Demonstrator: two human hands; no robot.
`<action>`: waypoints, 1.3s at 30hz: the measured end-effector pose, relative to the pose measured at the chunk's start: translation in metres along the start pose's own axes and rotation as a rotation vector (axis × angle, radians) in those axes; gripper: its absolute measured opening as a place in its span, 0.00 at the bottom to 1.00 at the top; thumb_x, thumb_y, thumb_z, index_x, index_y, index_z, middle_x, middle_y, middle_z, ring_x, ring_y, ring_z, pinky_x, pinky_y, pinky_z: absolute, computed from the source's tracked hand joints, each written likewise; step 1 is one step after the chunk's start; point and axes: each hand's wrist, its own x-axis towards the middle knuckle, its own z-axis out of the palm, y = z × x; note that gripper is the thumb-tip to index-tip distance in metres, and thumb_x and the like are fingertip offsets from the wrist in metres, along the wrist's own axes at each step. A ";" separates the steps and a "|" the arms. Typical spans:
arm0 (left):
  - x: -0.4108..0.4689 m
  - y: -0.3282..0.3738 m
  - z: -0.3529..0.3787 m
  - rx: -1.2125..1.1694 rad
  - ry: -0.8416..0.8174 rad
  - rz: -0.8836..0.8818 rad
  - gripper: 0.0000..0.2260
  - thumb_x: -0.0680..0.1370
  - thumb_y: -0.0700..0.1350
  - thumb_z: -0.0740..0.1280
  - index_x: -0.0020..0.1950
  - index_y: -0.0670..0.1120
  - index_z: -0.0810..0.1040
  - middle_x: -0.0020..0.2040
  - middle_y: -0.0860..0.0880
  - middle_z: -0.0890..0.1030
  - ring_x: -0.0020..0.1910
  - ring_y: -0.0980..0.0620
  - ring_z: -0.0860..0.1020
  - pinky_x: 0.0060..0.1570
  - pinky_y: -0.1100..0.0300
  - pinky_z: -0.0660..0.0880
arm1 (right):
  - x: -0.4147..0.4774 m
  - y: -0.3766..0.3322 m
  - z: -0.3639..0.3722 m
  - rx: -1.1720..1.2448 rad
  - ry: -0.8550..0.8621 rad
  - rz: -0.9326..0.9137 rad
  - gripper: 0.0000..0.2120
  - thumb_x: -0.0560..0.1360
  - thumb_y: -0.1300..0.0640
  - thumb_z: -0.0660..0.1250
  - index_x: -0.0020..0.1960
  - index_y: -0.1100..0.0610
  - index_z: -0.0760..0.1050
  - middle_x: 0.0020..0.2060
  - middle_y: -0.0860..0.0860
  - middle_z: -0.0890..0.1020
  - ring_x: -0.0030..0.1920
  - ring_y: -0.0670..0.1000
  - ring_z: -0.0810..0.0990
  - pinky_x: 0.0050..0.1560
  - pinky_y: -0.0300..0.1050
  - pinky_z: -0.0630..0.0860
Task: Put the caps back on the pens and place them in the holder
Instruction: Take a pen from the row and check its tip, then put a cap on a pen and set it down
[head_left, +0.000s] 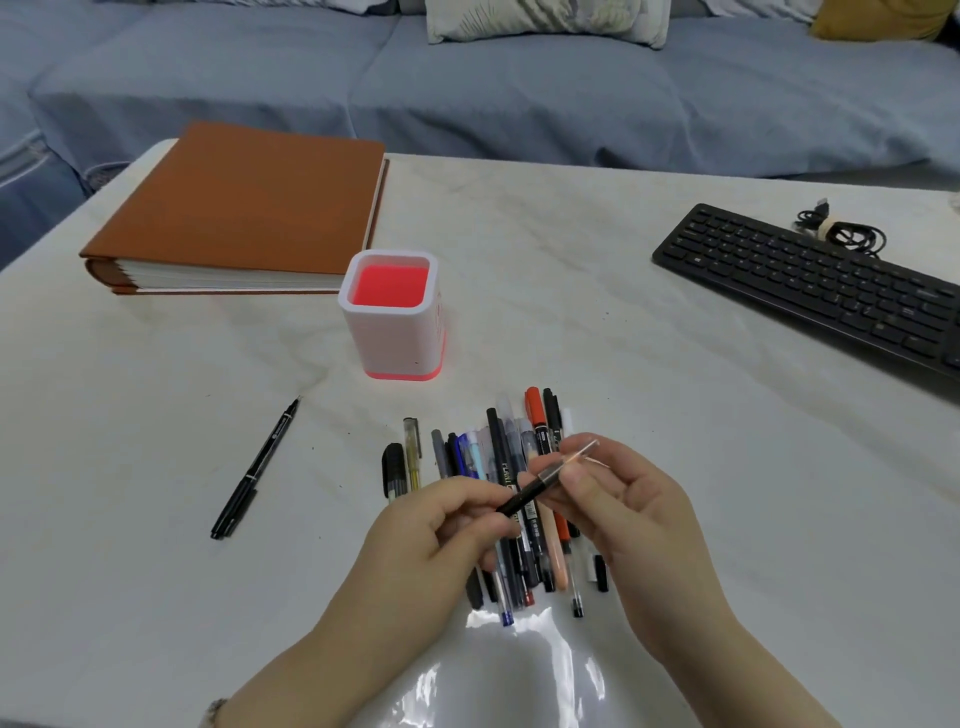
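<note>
My left hand (441, 530) grips the barrel of a dark pen (524, 496) that slants up to the right. My right hand (623, 499) pinches a clear cap (574, 458) at the pen's upper end; the cap covers the tip. Beneath both hands lies a pile of pens (498, 457) and caps, black, blue, grey, red and orange. A white holder (389, 338) with a red inside and red base stands upright behind the pile, with nothing visible in it. A single black pen (257, 470) lies apart to the left.
A brown album (244, 208) lies at the back left. A black keyboard (810, 286) with a coiled cable (841, 228) sits at the right. A clear plastic bag (498, 675) lies at the near edge. A blue sofa stands behind the table.
</note>
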 end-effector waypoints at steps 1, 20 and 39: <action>0.001 0.001 0.000 -0.084 -0.026 -0.057 0.15 0.74 0.33 0.64 0.39 0.53 0.81 0.32 0.49 0.84 0.26 0.60 0.77 0.26 0.72 0.69 | 0.001 0.000 0.001 0.003 0.002 0.012 0.07 0.73 0.68 0.61 0.44 0.60 0.75 0.35 0.55 0.85 0.38 0.49 0.84 0.40 0.34 0.79; 0.031 -0.090 -0.106 0.903 0.391 -0.256 0.09 0.77 0.40 0.60 0.53 0.38 0.75 0.46 0.38 0.74 0.46 0.37 0.73 0.41 0.52 0.68 | 0.050 0.049 0.033 -1.288 -0.238 -0.392 0.16 0.75 0.56 0.63 0.63 0.53 0.72 0.60 0.50 0.73 0.64 0.49 0.64 0.60 0.28 0.53; 0.008 -0.030 -0.015 0.437 0.117 0.055 0.09 0.78 0.46 0.58 0.54 0.58 0.72 0.41 0.58 0.75 0.36 0.63 0.73 0.35 0.69 0.67 | 0.017 0.017 -0.065 -1.397 -0.197 0.135 0.12 0.67 0.46 0.71 0.42 0.44 0.68 0.38 0.46 0.76 0.39 0.44 0.73 0.43 0.41 0.71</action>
